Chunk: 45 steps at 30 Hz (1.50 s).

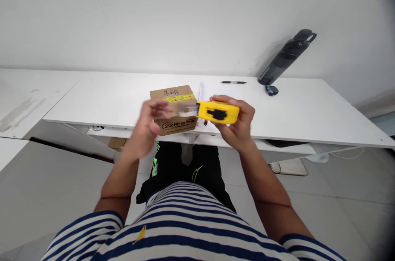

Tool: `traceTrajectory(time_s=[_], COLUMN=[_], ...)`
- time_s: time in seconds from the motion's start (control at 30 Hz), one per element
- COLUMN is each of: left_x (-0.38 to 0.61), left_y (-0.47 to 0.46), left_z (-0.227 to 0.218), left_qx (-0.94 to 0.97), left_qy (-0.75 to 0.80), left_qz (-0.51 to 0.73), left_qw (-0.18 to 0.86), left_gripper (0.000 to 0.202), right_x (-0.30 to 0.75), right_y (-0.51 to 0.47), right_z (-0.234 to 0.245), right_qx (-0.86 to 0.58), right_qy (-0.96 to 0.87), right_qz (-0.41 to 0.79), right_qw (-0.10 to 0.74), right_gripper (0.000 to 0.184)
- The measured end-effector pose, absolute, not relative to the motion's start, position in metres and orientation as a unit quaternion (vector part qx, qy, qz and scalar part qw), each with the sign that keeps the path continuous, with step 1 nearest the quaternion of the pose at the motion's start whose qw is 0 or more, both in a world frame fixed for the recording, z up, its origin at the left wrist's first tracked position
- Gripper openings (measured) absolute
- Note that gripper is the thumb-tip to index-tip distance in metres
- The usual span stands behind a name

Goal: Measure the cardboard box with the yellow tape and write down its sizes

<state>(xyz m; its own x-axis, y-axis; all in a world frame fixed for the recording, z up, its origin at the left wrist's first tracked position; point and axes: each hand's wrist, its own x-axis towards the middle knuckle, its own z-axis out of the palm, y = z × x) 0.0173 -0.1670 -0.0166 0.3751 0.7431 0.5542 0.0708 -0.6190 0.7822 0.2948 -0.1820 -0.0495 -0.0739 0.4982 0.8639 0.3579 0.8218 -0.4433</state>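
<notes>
My right hand [237, 119] grips a yellow tape measure [225, 107] with a black button on its case. A short blurred strip [188, 109] sticks out of the case's left end, toward my left fingertips. My left hand [149, 123] is smeared by motion; its thumb stands apart from the fingers, and I see no grip on the strip. Behind and below the hands sits a brown cardboard box [170, 126] at the desk's front edge, with yellow printed tape and handwriting on its top. My left hand covers part of it.
On the white desk [293, 117] lie white paper [212, 87], a black pen [233, 82] and a small dark round object [271, 90]. A dark bottle [284, 57] stands near the wall. An open shelf [259, 145] runs under the desktop.
</notes>
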Motion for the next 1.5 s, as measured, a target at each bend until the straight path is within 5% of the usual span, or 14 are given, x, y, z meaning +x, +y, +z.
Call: traceTrajectory(time_s=[0.13, 0.33, 0.43, 0.53, 0.6, 0.67, 0.73, 0.83, 0.97, 1.1, 1.2, 1.4, 1.5], left_x=[0.075, 0.116, 0.111, 0.110, 0.117, 0.127, 0.135, 0.138, 0.128, 0.123, 0.126, 0.134, 0.135], left_y=[-0.203, -0.227, -0.221, -0.208, -0.200, -0.192, -0.184, -0.174, -0.169, -0.170, -0.172, -0.173, -0.174], left_z=[-0.062, -0.085, -0.090, -0.103, -0.114, -0.124, -0.130, -0.132, -0.130, -0.134, -0.139, -0.148, -0.152], left_qx=[0.744, 0.492, 0.554, 0.725, 0.805, 0.836, 0.846, 0.850, 0.841, 0.856, 0.862, 0.852, 0.846], left_qy=[0.203, 0.290, 0.360, 0.411, 0.427, 0.436, 0.455, 0.470, 0.466, 0.451, 0.454, 0.493, 0.505], left_qz=[0.383, 0.424, 0.379, 0.201, 0.059, -0.023, -0.042, -0.048, -0.040, -0.042, -0.058, -0.060, -0.044], left_qw=[0.509, 0.703, 0.648, 0.515, 0.409, 0.334, 0.276, 0.232, 0.272, 0.249, 0.218, 0.167, 0.166], left_gripper=[0.103, 0.109, 0.120, 0.125, 0.122, 0.118, 0.114, 0.110, 0.112, 0.109, 0.105, 0.098, 0.098], right_x=[0.266, 0.262, 0.299, 0.344, 0.366, 0.376, 0.379, 0.382, 0.395, 0.388, 0.362, 0.329, 0.323], right_y=[-0.208, -0.253, -0.248, -0.203, -0.159, -0.117, -0.086, -0.068, -0.067, -0.077, -0.094, -0.119, -0.120], right_z=[-0.102, -0.165, -0.159, -0.136, -0.123, -0.114, -0.113, -0.121, -0.142, -0.158, -0.159, -0.155, -0.156], right_qx=[-0.373, -0.374, -0.385, -0.557, -0.647, -0.647, -0.596, -0.542, -0.591, -0.605, -0.555, -0.546, -0.558], right_qy=[-0.625, -0.694, -0.788, -0.743, -0.736, -0.761, -0.802, -0.840, -0.765, -0.676, -0.594, -0.577, -0.575], right_qz=[0.089, 0.095, 0.077, 0.054, 0.009, -0.025, -0.031, -0.029, 0.027, 0.082, 0.252, 0.355, 0.370], right_qw=[0.680, 0.609, 0.475, 0.367, 0.199, 0.040, -0.016, 0.008, 0.255, 0.412, 0.525, 0.493, 0.470], right_gripper=[0.053, 0.066, 0.073, 0.058, 0.055, 0.057, 0.056, 0.051, 0.031, 0.045, 0.048, 0.062, 0.046])
